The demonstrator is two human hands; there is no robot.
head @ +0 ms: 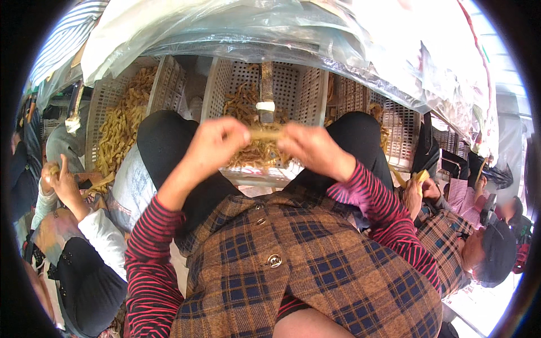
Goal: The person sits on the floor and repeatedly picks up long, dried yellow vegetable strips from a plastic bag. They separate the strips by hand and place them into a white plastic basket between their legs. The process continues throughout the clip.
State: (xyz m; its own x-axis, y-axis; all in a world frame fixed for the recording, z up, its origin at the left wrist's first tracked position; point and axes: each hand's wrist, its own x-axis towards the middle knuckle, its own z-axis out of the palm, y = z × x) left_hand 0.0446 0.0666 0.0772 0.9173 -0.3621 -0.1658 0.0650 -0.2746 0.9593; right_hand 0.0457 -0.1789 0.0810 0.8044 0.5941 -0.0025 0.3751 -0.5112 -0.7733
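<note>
My left hand [217,141] and my right hand [315,148] are raised over the gap between my knees. Between them stretches a yellowish-brown strip [265,134], perhaps of vegetable, with one end pinched in the fingers of each hand. Motion blurs the strip and the fingertips. Below is a perforated plastic crate [323,97] holding many similar twisted brown pieces [249,156]. A narrow bar [266,80], wrapped with a white band [265,106], reaches down over the crate just beyond my hands.
Clear plastic sheeting [262,29] covers the area ahead. Another crate [95,126] at left holds yellow pieces [120,126]; a further crate [401,126] stands at right. Co-workers sit close on both sides, one person's hands [67,181] at left, another's [416,192] holding a yellow piece.
</note>
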